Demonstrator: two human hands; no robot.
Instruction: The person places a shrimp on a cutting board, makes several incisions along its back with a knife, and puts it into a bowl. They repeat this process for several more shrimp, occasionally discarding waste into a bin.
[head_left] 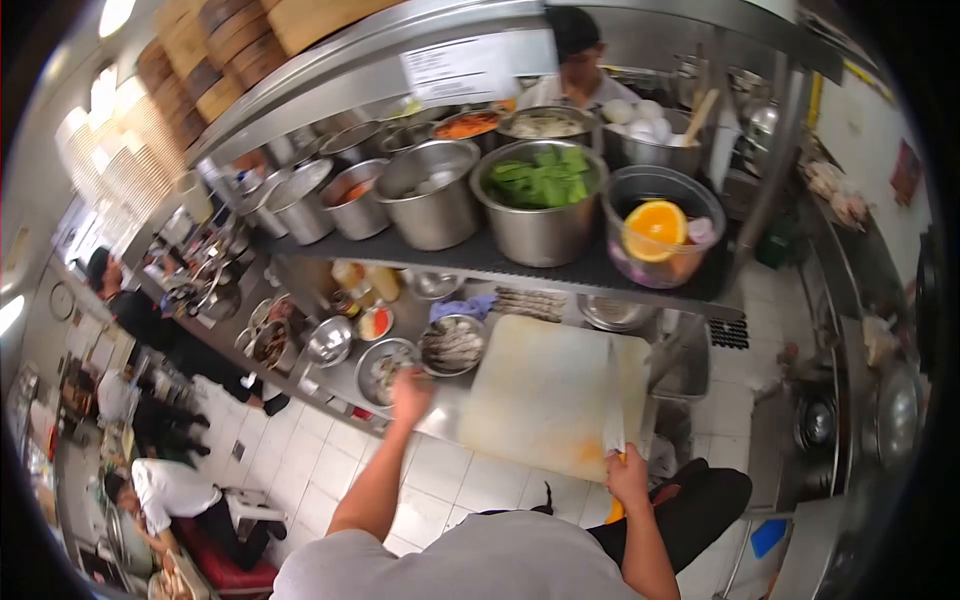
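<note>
My right hand (627, 478) is closed around the orange handle of a kitchen knife (614, 405). Its long blade points away from me over the right side of a large, pale cutting board (545, 395), which has an orange stain near its front edge. My left hand (410, 396) is at the near right rim of a metal bowl (364, 384) with pale pieces in it; its fingers are blurred. Just right of that hand stands another metal bowl (428, 362) filled with grey, shrimp-like pieces. More grey pieces (530, 303) lie in a row behind the board.
Above the counter, a dark shelf (420, 255) carries several metal pots, a pot of green leaves (540, 180) and a clear tub with an orange half (655, 230). A blue cloth (463, 308) lies behind the bowls. One person (580, 85) stands beyond the shelf; others are at left.
</note>
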